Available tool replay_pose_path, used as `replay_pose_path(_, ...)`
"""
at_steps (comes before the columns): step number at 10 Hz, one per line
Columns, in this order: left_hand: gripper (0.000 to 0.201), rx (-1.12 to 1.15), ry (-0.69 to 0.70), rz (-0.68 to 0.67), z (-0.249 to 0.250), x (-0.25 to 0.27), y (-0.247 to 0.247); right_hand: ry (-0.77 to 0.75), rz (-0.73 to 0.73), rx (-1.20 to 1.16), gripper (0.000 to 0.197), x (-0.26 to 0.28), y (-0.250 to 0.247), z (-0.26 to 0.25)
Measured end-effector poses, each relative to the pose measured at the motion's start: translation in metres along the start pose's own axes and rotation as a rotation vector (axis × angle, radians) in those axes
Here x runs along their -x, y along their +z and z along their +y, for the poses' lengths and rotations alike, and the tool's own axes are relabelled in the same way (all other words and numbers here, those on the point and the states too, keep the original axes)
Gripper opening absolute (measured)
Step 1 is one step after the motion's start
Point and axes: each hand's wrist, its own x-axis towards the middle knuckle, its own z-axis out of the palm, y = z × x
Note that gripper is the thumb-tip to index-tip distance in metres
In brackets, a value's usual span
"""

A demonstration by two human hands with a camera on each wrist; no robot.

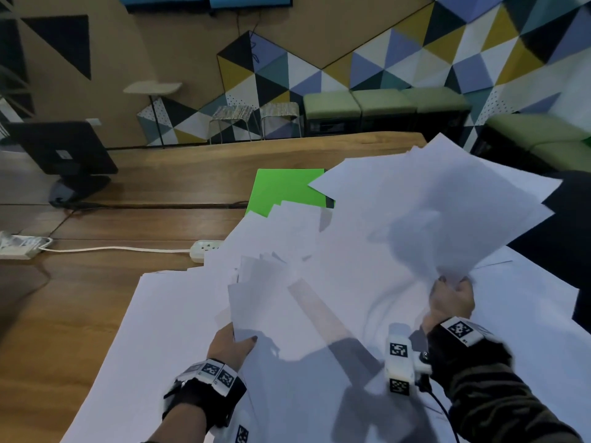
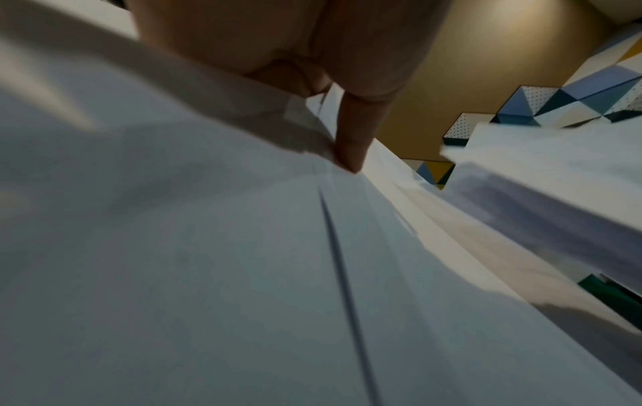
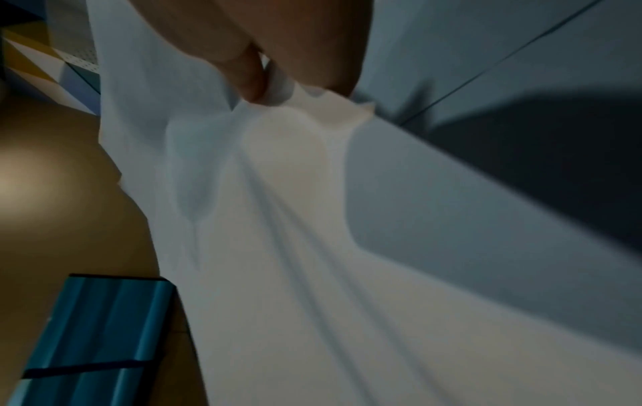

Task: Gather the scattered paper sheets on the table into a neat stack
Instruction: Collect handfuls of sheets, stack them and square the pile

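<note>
White paper sheets (image 1: pixel 179 318) cover the near right part of the wooden table (image 1: pixel 80 308). My right hand (image 1: pixel 451 298) grips the bunched corner of several white sheets (image 1: pixel 447 203), which fan up and away above the table; the right wrist view shows the fingers (image 3: pixel 250 79) pinching that crumpled corner (image 3: pixel 330 110). My left hand (image 1: pixel 235 342) holds the near edge of another fanned bundle of sheets (image 1: pixel 265 292), thumb on top. In the left wrist view a finger (image 2: pixel 354 142) lies along the bundle's edge (image 2: pixel 243 247).
A green sheet (image 1: pixel 284 190) lies beyond the white paper. A white power strip (image 1: pixel 204 249) with its cord sits at the paper's left edge, and a black monitor (image 1: pixel 64 148) stands at far left. Bare wood shows on the left. Stools and green benches line the patterned wall.
</note>
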Motion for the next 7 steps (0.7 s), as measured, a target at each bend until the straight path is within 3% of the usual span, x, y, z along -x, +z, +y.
replay_pose_path(1, 0.027, -0.029, -0.002, 0.022, -0.002, -0.004, 0.002, -0.027, -0.055, -0.097, 0.024, 0.004, 0.005, -0.014)
replay_pose_path(2, 0.023, -0.023, -0.018, -0.001, 0.001, -0.003, 0.002, 0.033, -0.187, -0.275, 0.022, 0.015, 0.009, -0.021)
replay_pose_path(3, 0.025, 0.042, -0.019, 0.012, -0.005, -0.006, 0.003, 0.089, -0.382, -0.365, 0.032, 0.028, 0.011, -0.02)
replay_pose_path(4, 0.012, 0.09, -0.051, 0.031, -0.001, -0.003, 0.004, 0.147, -0.606, -0.44, 0.033, 0.034, 0.005, -0.021)
replay_pose_path(6, 0.023, -0.003, -0.088, 0.061, 0.02, 0.014, -0.001, 0.196, -0.932, -0.492, 0.025, 0.037, -0.002, -0.034)
replay_pose_path(7, 0.03, -0.059, -0.119, 0.078, 0.028, 0.024, -0.004, 0.246, -1.049, -0.413, 0.074, 0.039, -0.003, -0.027)
